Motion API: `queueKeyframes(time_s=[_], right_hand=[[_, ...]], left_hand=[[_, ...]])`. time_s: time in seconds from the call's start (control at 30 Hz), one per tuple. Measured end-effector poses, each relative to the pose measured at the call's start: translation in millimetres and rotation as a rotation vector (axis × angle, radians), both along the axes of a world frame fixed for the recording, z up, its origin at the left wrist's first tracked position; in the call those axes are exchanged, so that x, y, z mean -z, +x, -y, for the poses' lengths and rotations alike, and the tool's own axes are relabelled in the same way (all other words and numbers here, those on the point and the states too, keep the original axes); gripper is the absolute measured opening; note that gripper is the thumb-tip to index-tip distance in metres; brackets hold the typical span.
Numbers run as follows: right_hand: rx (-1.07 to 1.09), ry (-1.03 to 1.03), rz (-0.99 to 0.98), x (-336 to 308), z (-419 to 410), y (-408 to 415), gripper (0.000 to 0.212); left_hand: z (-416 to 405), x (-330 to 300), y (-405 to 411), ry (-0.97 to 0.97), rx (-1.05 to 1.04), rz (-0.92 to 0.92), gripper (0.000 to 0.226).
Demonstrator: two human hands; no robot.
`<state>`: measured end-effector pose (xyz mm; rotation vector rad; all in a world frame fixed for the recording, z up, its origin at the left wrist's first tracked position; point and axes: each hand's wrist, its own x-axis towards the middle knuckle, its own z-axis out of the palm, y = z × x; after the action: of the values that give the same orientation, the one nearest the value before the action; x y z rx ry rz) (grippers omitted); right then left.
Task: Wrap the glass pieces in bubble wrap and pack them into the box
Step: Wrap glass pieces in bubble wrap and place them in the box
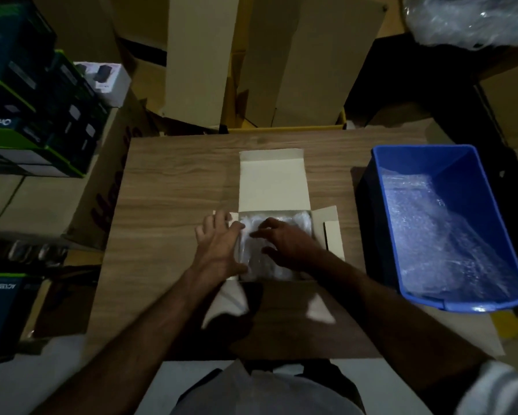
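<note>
Head view shows packing underway: bubble-wrapped glass pieces [269, 250] lie inside the open white box [271, 181] on the tabletop [167, 190]. Left hand [218, 247] steadies the box's left wall, fingers released; right hand [284, 241] presses the wrap down, fingers loosely bent. Next, probably folding the lid shut.

one wooden table [173, 187] carries one small white box [271, 181], its lid flap open, and one blue plastic bin [425, 157]. two hands are in view, the left hand [218, 244] and the right hand [284, 241]. inside the box lies bubble-wrapped material [253, 259]; how many separate bundles cannot be told. one loose mass of bubble wrap [437, 232] lies in the bin, and one more bulk of plastic wrap [473, 19] shows at the upper right. two tall cardboard cartons [197, 61] stand behind the table. several dark retail boxes [27, 109] are stacked at left, too blurred to count exactly.
</note>
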<state>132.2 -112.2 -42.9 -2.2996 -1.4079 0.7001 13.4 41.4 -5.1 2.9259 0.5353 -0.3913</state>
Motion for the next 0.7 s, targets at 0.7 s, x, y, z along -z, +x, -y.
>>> queueKeyframes(time_s=[0.7], right_hand=[[-0.672,-0.013,0.180,0,-16,40,0.056]], left_hand=[[75,-3,-51,-0.094,-0.370,0.120,0.038]])
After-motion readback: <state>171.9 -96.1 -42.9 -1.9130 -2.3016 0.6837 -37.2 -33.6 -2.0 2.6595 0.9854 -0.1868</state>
